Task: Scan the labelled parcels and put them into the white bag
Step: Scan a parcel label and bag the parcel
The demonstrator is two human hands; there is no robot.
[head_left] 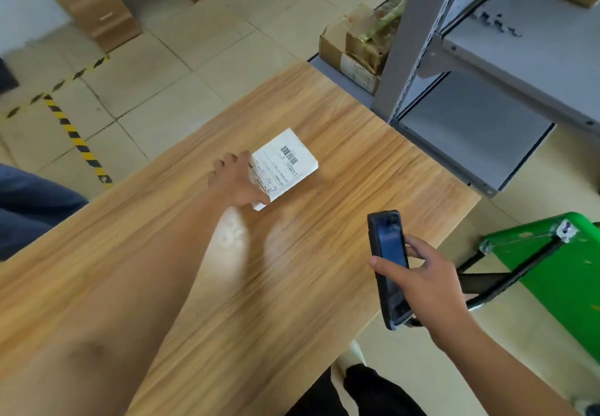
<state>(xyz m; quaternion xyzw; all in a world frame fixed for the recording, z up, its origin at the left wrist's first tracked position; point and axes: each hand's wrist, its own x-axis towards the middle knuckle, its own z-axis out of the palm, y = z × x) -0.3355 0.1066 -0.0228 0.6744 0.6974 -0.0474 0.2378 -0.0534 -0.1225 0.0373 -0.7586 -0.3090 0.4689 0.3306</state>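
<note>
A small white parcel [285, 164] with a barcode label on top lies on the wooden table [373, 188]. My left hand [238, 182] reaches across the table and grips the parcel's near left end, thumb along its front edge. My right hand [428, 282] holds a dark handheld scanner [389, 263] upright above the table's right edge, thumb on its screen. No white bag is in view.
A grey metal shelf rack [480, 91] stands beyond the table's right corner, with cardboard boxes [360, 45] on the floor behind it. A green cart [558, 269] with a black handle stands at the right. Yellow-black tape marks the tiled floor at the left.
</note>
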